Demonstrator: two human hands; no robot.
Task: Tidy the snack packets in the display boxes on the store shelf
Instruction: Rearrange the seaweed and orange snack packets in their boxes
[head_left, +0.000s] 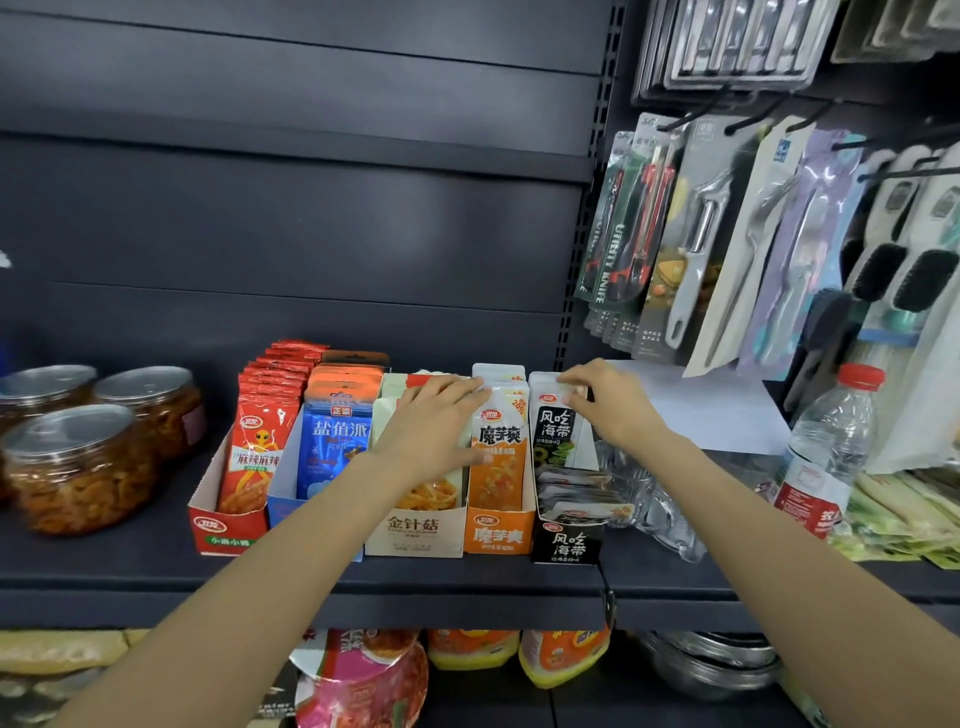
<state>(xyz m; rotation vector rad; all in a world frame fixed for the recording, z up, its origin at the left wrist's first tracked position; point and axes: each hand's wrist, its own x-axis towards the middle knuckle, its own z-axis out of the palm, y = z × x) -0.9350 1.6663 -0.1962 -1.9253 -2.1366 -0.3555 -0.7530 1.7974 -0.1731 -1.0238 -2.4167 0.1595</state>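
Dark navy shelf (156, 571) and back panel. Red box (223, 530) with red packets (252, 457), alien print. Blue packets (332, 447), orange tops behind. Cream box (413, 530), brown lettering. Orange box (498, 532) and orange-white packets (498, 457). Black box (566, 543), black packet (553, 428) with white lettering, green leaf print. Clear bottle (826, 447), red cap and label. Jars (78, 467) with silver lids, orange-brown contents.

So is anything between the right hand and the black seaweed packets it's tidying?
Nothing visible. The right hand is already on the top edge of the upright black seaweed packets in the black box, and the left hand rests apart on the beige packets.
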